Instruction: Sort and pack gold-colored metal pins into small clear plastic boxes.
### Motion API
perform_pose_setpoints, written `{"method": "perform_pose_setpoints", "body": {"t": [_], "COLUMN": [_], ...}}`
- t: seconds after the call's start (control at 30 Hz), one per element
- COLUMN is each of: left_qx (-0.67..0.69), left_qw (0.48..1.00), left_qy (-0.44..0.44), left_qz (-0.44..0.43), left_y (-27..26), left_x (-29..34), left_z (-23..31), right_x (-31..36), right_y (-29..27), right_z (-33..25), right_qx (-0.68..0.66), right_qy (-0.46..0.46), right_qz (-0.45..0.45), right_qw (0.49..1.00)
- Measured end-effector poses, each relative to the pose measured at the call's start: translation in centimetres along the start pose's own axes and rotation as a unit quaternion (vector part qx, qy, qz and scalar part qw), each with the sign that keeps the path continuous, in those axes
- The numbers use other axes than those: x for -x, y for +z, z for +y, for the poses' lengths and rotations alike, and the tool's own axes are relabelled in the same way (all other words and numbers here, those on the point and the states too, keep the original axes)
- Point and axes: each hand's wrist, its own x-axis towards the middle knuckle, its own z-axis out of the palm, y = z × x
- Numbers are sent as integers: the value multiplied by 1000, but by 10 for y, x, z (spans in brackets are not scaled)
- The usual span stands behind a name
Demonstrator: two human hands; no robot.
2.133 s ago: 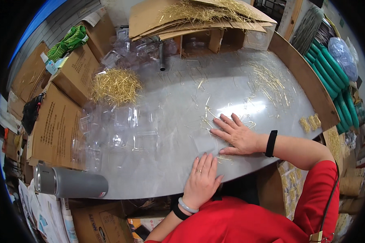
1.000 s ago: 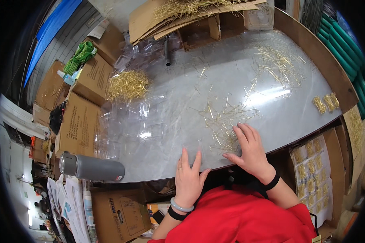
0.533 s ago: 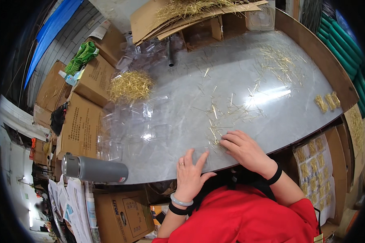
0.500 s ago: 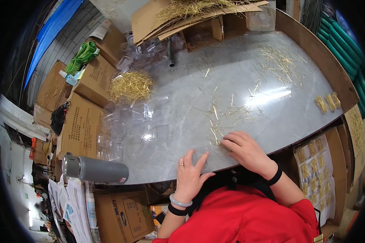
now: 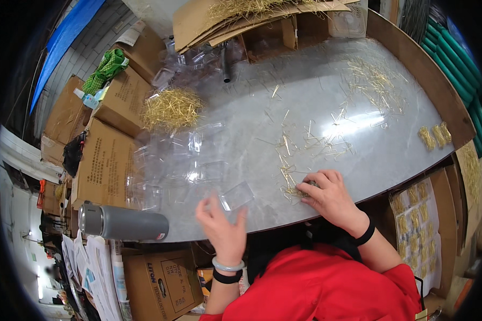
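Observation:
My left hand, blurred by motion, is over the near edge of the grey table with its fingers apart. Just beyond its fingertips lies a clear plastic box. My right hand rests on the tabletop, thumb and fingers curled together around some gold wire hooks; how many is hidden by the fingers. Loose gold wire hooks trail away from those fingertips. More clear plastic boxes are spread to the left of my left hand.
A grey bottle lies on its side at the near left. Behind the boxes is a gold wire heap, beside cardboard cartons. Wire bundles lie at the right edge. A dark tube sticks out at the back.
My left hand has moved left, and the clear box near its fingers is now plainly visible. My right hand stays by the hooks, its fingers more tightly curled.

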Motion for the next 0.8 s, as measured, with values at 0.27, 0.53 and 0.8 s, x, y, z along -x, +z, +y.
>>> {"method": "perform_pose_setpoints", "body": {"t": [0.27,0.53,0.8], "left_qx": [211,229,277], "left_qw": [917,914,901], "left_qy": [245,235,249], "left_qz": [-232,-237,-222], "left_y": [41,59,56], "left_x": [1,3,4], "left_z": [40,56,58], "right_x": [3,9,4], "right_y": [-42,-12,-6], "right_z": [11,11,-13], "right_qx": [-49,-38,-136], "right_qy": [21,32,42], "right_qz": [-74,42,51], "right_qw": [996,998,988]}}
